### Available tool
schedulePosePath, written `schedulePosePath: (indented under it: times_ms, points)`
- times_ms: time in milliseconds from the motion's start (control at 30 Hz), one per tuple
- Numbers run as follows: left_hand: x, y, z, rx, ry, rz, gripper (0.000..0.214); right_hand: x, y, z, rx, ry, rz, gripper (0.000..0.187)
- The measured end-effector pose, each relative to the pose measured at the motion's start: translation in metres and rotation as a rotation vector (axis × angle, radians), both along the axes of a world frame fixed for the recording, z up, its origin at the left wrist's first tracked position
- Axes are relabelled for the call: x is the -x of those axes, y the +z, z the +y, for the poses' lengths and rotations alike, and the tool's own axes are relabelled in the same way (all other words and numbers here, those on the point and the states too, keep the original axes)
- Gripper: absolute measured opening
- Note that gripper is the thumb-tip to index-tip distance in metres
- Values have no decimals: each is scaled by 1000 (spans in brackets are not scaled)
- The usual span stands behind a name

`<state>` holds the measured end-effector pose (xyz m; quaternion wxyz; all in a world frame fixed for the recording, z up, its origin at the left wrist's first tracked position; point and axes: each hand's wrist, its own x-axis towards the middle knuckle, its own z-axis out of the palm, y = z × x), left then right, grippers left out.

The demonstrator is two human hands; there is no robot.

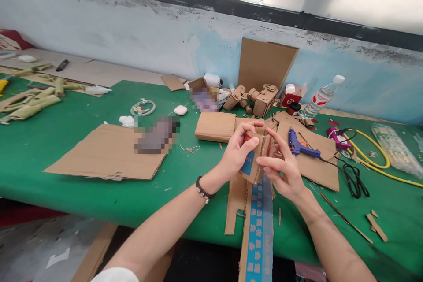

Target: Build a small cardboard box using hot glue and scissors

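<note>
My left hand (238, 150) grips a small folded piece of cardboard (255, 165) with a blue printed patch, its thumb lying across the near face. From the other side, the fingers of my right hand (284, 168) press on the same piece along its raw edge; some of them are hidden behind it. Below both hands, a long cardboard strip with blue tape (259, 224) hangs over the table's front edge. A narrower cardboard strip (234, 209) lies beside it. Just behind my left hand sits a flat cardboard box (215, 127).
A blue glue gun (302, 146) rests on a cardboard sheet (325, 172) at right, its black cable trailing. Behind stand a cardboard camera model (265, 99) and a water bottle (320, 99). A large cardboard sheet (105, 152) lies left on the green table (188, 202).
</note>
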<state>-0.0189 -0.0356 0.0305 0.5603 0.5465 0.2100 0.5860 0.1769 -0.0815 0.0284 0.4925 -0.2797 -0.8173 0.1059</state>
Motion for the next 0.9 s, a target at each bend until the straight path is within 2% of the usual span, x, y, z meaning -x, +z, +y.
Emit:
schedulePosePath:
  times_ms: [333,667,900]
  points:
    - [0,8,-1,71,8,-26,30,-3,1,0,87,81,13,43]
    - [3,10,1,119,12,-34,31,-10,-2,2,65,68,-40,43]
    - [3,13,0,141,15,-49,34,-15,-2,2,110,112,-69,44]
